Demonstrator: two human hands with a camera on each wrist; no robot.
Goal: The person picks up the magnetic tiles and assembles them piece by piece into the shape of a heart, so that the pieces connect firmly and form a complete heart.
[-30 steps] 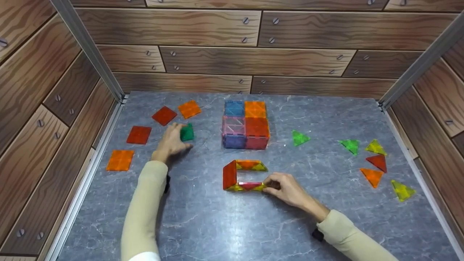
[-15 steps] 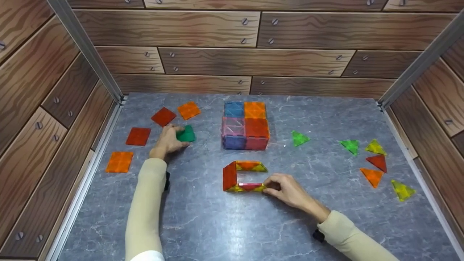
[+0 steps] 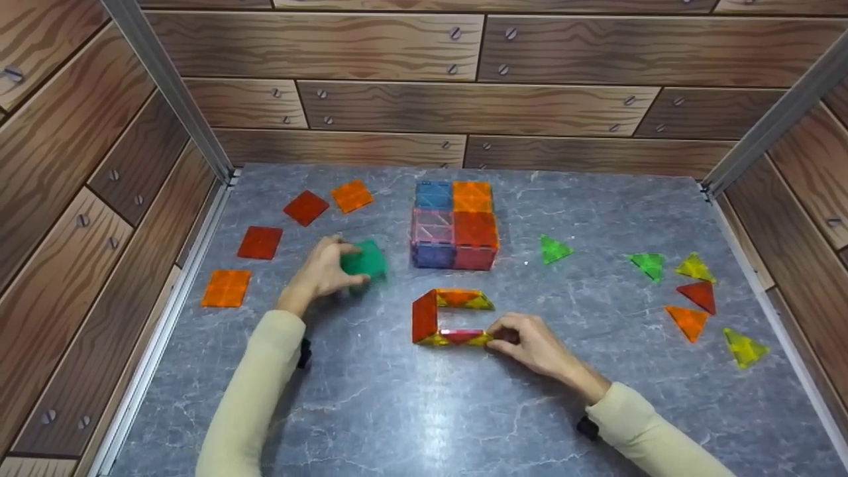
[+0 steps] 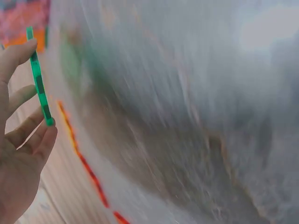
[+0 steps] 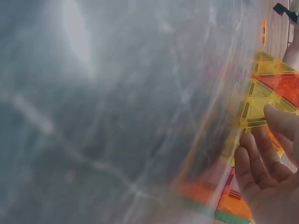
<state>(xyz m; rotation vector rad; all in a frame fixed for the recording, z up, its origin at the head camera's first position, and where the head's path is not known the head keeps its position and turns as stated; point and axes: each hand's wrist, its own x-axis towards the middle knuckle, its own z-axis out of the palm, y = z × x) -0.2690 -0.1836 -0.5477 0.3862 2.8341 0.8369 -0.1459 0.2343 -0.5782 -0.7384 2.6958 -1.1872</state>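
Note:
A green square magnetic tile [image 3: 366, 260] is gripped by its edges in my left hand [image 3: 322, 268]. In the left wrist view the green tile [image 4: 39, 79] shows edge-on between thumb and fingertips, raised off the table. My right hand [image 3: 533, 341] pinches the yellow triangle tile [image 5: 261, 105] at the right end of a low, U-shaped structure. That structure has a red square tile [image 3: 424, 318] standing at its left end. Its back wall [image 3: 464, 299] has orange and yellow triangles, its front wall [image 3: 457, 337] red and yellow ones, and its right end stands open.
Behind the structure stands a block of square tiles [image 3: 474, 228] in blue, orange, pink and red. Red and orange squares [image 3: 260, 242] lie flat at the left. Several loose triangles [image 3: 688, 323] lie at the right, with a green triangle [image 3: 554, 249] nearer the block.
My left hand has picked up the green tile and carried it a little right and toward the front. The right hand keeps its pinch on the structure's right end.

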